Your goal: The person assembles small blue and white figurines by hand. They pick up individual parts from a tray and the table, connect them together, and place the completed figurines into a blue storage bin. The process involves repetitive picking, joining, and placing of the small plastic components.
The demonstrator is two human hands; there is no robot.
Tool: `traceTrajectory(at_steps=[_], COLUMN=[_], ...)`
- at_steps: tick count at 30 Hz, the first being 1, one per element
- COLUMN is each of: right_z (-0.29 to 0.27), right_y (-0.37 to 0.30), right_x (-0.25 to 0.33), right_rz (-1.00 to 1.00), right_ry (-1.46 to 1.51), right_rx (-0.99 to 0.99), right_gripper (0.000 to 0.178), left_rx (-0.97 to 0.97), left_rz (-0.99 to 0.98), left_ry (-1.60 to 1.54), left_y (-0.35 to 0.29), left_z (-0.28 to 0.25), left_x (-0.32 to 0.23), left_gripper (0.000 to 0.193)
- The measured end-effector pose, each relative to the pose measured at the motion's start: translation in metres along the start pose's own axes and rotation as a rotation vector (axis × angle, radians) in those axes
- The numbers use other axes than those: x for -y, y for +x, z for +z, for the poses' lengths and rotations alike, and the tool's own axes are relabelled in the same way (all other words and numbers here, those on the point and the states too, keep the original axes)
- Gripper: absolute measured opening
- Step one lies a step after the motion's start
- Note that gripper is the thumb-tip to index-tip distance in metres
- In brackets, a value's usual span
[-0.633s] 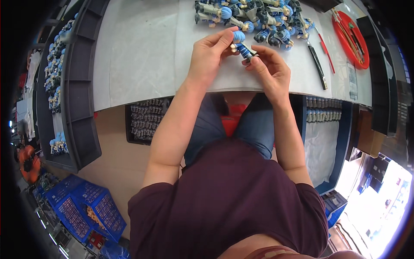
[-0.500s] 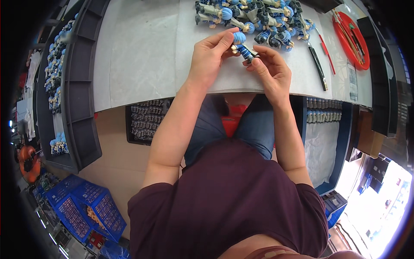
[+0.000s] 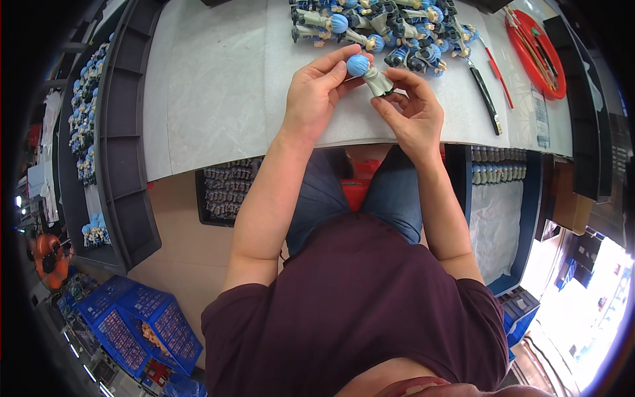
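Note:
A small figurine [image 3: 376, 81] with light-blue hair and a pale cloak is held between my two hands, its back turned up. My left hand [image 3: 319, 86] closes on it at the head end, thumb and fingers beside the blue hair. At the lower end, my right hand [image 3: 417, 109] pinches the dark base of the figurine between thumb and fingertips. Just beyond my hands, a heap of similar figurines [image 3: 380, 26] lies on the pale tabletop [image 3: 211, 86].
Right of the heap lie a black-handled tool [image 3: 486, 99], a red stick [image 3: 497, 76] and a red dish [image 3: 529, 53] with thin brushes or sticks. A dark tray [image 3: 122, 126] with figurines stands left. Below the table edge are a crate [image 3: 496, 218] and a dark tray of parts [image 3: 225, 192].
The figurine has been turned over: its blue-striped front showed before, and the back of its cloak shows now. Both hands still hold it.

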State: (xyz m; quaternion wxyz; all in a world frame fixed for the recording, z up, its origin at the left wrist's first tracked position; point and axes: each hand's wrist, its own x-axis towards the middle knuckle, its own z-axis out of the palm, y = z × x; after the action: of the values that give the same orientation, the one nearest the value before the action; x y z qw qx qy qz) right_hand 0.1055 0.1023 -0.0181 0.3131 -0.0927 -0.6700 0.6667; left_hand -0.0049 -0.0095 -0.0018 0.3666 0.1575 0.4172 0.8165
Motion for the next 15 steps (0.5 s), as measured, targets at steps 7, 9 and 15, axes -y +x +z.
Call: traceTrajectory(at_steps=[7,9,15], right_z=[-0.0002,-0.0006,-0.0003], right_y=[0.0011,0.0013,0.001], right_x=[0.0021,0.0013,0.0015], right_rz=[-0.002,-0.015,-0.056], right_ry=[0.001,-0.014,-0.066], right_rx=[-0.008,-0.012,-0.031], right_gripper=[0.045,0.044,0.04], left_rx=[-0.001,0.004,0.005], left_rz=[-0.012,-0.021,-0.037], left_ry=[0.008,0.017,0.082], left_y=[0.002,0.003,0.0014], left_z=[0.002,0.0012,0.0036], left_x=[0.0003,0.0011,-0.0001], left_gripper=[0.031,0.031,0.033])
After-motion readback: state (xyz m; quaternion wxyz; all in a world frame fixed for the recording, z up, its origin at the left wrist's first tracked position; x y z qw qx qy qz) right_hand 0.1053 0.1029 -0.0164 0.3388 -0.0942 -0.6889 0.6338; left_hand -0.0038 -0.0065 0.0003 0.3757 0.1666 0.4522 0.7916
